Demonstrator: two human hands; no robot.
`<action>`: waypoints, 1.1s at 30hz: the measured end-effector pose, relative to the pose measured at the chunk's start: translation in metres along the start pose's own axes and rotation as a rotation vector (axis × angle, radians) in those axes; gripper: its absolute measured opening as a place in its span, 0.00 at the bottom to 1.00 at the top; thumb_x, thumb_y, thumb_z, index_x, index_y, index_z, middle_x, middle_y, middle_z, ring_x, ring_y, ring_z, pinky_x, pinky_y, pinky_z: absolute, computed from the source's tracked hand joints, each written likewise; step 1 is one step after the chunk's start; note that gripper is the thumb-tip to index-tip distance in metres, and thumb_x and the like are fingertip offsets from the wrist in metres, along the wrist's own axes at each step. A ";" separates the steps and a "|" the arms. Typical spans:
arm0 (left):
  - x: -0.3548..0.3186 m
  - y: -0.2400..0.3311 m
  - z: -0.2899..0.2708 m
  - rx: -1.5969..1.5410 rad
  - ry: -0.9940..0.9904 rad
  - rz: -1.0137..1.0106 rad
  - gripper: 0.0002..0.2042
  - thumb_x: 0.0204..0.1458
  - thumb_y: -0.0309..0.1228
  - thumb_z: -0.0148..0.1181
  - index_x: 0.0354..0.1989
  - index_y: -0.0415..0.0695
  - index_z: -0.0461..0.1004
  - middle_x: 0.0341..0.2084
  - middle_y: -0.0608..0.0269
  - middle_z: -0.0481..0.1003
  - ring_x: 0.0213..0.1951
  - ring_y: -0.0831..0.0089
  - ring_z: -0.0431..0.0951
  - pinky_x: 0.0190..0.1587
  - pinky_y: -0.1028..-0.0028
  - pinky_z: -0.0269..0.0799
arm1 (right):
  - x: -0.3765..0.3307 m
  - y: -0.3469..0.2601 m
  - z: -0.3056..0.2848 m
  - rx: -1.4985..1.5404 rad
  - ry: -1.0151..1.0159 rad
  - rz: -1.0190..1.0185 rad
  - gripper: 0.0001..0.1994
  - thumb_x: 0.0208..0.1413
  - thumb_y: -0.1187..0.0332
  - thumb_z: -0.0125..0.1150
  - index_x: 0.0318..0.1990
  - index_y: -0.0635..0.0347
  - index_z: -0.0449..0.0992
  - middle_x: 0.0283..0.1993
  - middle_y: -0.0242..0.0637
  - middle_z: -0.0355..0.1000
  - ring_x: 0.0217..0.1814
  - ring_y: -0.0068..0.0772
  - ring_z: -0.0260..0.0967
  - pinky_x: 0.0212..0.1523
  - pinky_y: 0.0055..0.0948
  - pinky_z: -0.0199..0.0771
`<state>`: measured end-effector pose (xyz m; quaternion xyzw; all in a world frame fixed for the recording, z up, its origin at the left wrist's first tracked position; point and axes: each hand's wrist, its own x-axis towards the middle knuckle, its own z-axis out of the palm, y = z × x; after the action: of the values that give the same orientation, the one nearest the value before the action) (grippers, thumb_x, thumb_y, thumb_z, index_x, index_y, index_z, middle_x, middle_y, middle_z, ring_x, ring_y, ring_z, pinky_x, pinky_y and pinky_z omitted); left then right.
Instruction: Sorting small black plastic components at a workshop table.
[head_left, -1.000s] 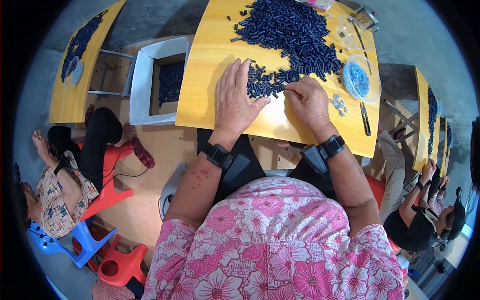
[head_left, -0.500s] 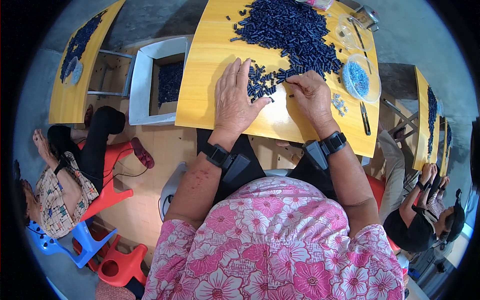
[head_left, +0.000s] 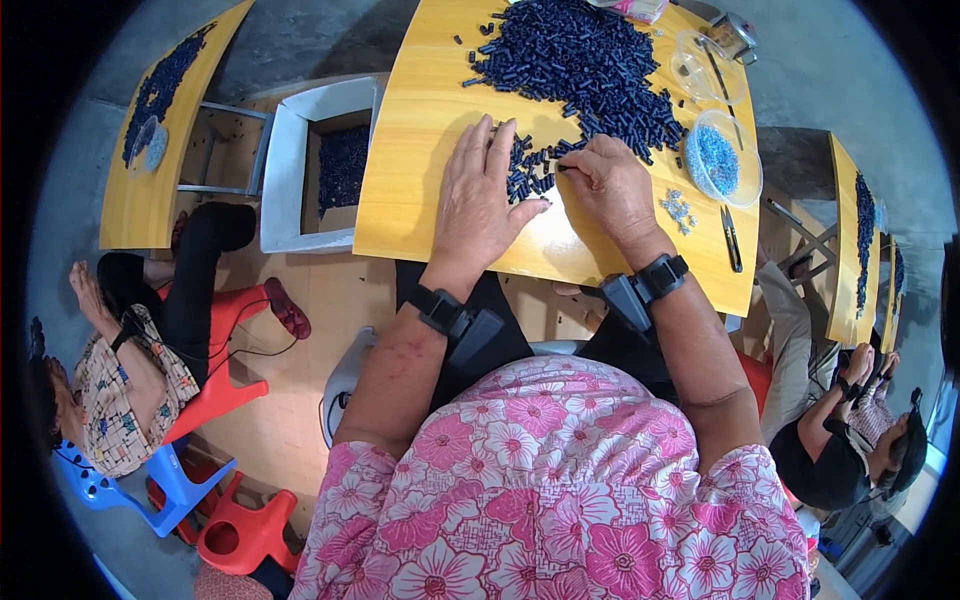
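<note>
**Dark blue tubes between two hands at the near edge of the heap**

Dark blue tubes (head_left: 585, 70), short and many, lie heaped on the far half of the yellow table (head_left: 420, 200), and a loose fringe of them spills toward us to a small cluster (head_left: 530, 170) between our two hands. That cluster is what both hands bear on. It sits just right of the left hand and just left of the right hand, touching both, so neither has to travel; the right fingertips are the closer to the single pieces at its far side.

Our left hand (head_left: 480, 195) lies flat, palm down, fingers spread and pointing away from us, their tips among the tubes; it grips nothing that we can see. Our right hand (head_left: 612, 185) is curled, thumb and forefinger drawn together at the cluster's right edge. They seem to pinch one tube, but the piece is too small for us to be sure. The tubes in the cluster lie every which way, with no common long axis.

To the right of the right hand sit a few pale small parts (head_left: 678, 208), then a clear round dish (head_left: 722, 160) of light blue bits, and nearer us a dark pair of snips (head_left: 732, 240). Left of the table stands a grey box (head_left: 315, 170) holding more blue tubes. Other people sit at tables on both sides.
</note>
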<state>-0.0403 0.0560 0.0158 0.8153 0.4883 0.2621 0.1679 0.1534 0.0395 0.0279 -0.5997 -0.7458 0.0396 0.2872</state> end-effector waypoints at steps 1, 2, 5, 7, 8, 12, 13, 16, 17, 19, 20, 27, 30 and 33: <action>0.002 0.000 0.000 -0.028 -0.003 0.019 0.48 0.43 0.41 0.75 0.72 0.44 0.54 0.69 0.43 0.56 0.71 0.47 0.54 0.71 0.55 0.51 | -0.001 0.000 0.000 -0.004 -0.011 0.012 0.06 0.46 0.74 0.68 0.34 0.56 0.82 0.31 0.35 0.72 0.38 0.41 0.72 0.39 0.37 0.75; 0.004 -0.001 0.001 -0.029 -0.002 0.019 0.48 0.43 0.41 0.75 0.72 0.44 0.54 0.69 0.43 0.56 0.71 0.47 0.54 0.71 0.55 0.51 | -0.002 0.001 0.001 -0.008 -0.021 0.024 0.06 0.46 0.75 0.67 0.33 0.56 0.82 0.31 0.35 0.72 0.39 0.42 0.72 0.39 0.38 0.75; 0.009 -0.001 0.004 -0.039 0.009 0.043 0.47 0.43 0.41 0.75 0.72 0.45 0.54 0.69 0.43 0.56 0.71 0.47 0.54 0.71 0.55 0.52 | -0.004 0.001 0.000 -0.043 -0.058 0.024 0.06 0.47 0.75 0.67 0.34 0.56 0.81 0.33 0.36 0.71 0.40 0.42 0.72 0.41 0.39 0.74; 0.008 -0.002 0.005 -0.067 0.020 0.021 0.47 0.41 0.40 0.76 0.71 0.47 0.55 0.68 0.44 0.57 0.70 0.47 0.55 0.71 0.56 0.53 | -0.005 0.001 0.000 -0.050 -0.099 0.037 0.04 0.50 0.72 0.63 0.34 0.55 0.81 0.35 0.38 0.71 0.44 0.44 0.71 0.44 0.40 0.75; 0.008 -0.002 0.006 -0.066 0.018 0.023 0.47 0.41 0.40 0.76 0.71 0.47 0.55 0.68 0.44 0.57 0.70 0.47 0.55 0.71 0.56 0.53 | -0.005 0.001 0.000 -0.056 -0.142 0.047 0.05 0.53 0.69 0.59 0.34 0.55 0.80 0.38 0.39 0.72 0.47 0.45 0.71 0.46 0.41 0.75; 0.008 -0.002 0.005 -0.092 0.051 0.029 0.48 0.40 0.39 0.77 0.71 0.45 0.55 0.68 0.43 0.58 0.70 0.47 0.55 0.71 0.56 0.53 | -0.005 0.002 0.000 -0.070 -0.141 0.017 0.05 0.53 0.70 0.58 0.34 0.57 0.79 0.39 0.41 0.71 0.47 0.46 0.70 0.47 0.42 0.74; 0.008 -0.002 0.005 -0.118 0.061 0.019 0.47 0.41 0.38 0.76 0.70 0.44 0.56 0.68 0.44 0.58 0.70 0.47 0.56 0.71 0.56 0.54 | -0.005 0.004 0.002 -0.063 -0.124 -0.007 0.05 0.52 0.70 0.58 0.34 0.59 0.78 0.39 0.42 0.71 0.47 0.47 0.69 0.48 0.42 0.73; 0.007 -0.005 0.005 -0.167 0.124 0.019 0.46 0.41 0.37 0.76 0.70 0.44 0.57 0.67 0.43 0.59 0.69 0.47 0.57 0.71 0.56 0.54 | -0.005 0.008 0.006 -0.050 -0.102 -0.034 0.05 0.51 0.71 0.58 0.34 0.60 0.77 0.39 0.43 0.71 0.46 0.48 0.69 0.49 0.43 0.71; 0.007 -0.006 0.006 -0.167 0.125 0.022 0.46 0.41 0.37 0.76 0.70 0.44 0.57 0.67 0.43 0.59 0.69 0.47 0.57 0.71 0.56 0.54 | -0.005 0.008 0.006 -0.045 -0.100 -0.036 0.05 0.50 0.72 0.58 0.34 0.61 0.76 0.39 0.44 0.70 0.46 0.48 0.68 0.50 0.43 0.70; 0.006 -0.007 0.005 -0.145 0.133 0.015 0.45 0.42 0.37 0.75 0.69 0.43 0.57 0.67 0.42 0.60 0.69 0.46 0.57 0.71 0.55 0.54 | -0.003 0.005 0.005 -0.075 -0.107 -0.040 0.05 0.50 0.72 0.58 0.34 0.61 0.76 0.39 0.44 0.70 0.46 0.49 0.68 0.51 0.43 0.69; 0.005 -0.008 0.004 -0.142 0.136 0.016 0.45 0.42 0.37 0.75 0.69 0.43 0.57 0.67 0.42 0.60 0.69 0.46 0.57 0.71 0.55 0.54 | -0.002 0.004 0.004 -0.107 -0.116 -0.043 0.05 0.50 0.72 0.58 0.34 0.61 0.76 0.39 0.44 0.70 0.46 0.49 0.68 0.52 0.44 0.69; -0.008 -0.006 0.003 -0.182 0.216 0.052 0.39 0.44 0.36 0.73 0.67 0.44 0.63 0.66 0.43 0.61 0.68 0.45 0.59 0.69 0.55 0.56 | -0.012 -0.004 -0.014 0.073 -0.086 0.087 0.07 0.52 0.70 0.58 0.37 0.61 0.77 0.41 0.45 0.71 0.48 0.50 0.68 0.53 0.45 0.69; -0.018 0.001 -0.002 -0.182 0.264 0.077 0.34 0.43 0.32 0.72 0.62 0.44 0.68 0.64 0.46 0.64 0.66 0.46 0.61 0.68 0.55 0.57 | -0.030 -0.008 -0.024 0.353 -0.127 0.187 0.07 0.56 0.70 0.57 0.40 0.62 0.75 0.41 0.44 0.72 0.49 0.46 0.70 0.53 0.39 0.70; -0.032 0.025 -0.008 -0.212 0.304 0.110 0.26 0.43 0.27 0.71 0.55 0.44 0.75 0.55 0.52 0.72 0.59 0.51 0.69 0.64 0.56 0.62 | -0.051 -0.007 -0.026 0.796 -0.109 0.304 0.07 0.60 0.70 0.56 0.41 0.63 0.73 0.40 0.40 0.72 0.48 0.36 0.71 0.53 0.33 0.70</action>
<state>-0.0395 0.0167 0.0268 0.7696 0.4322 0.4410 0.1628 0.1659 -0.0169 0.0326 -0.5423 -0.5894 0.3980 0.4474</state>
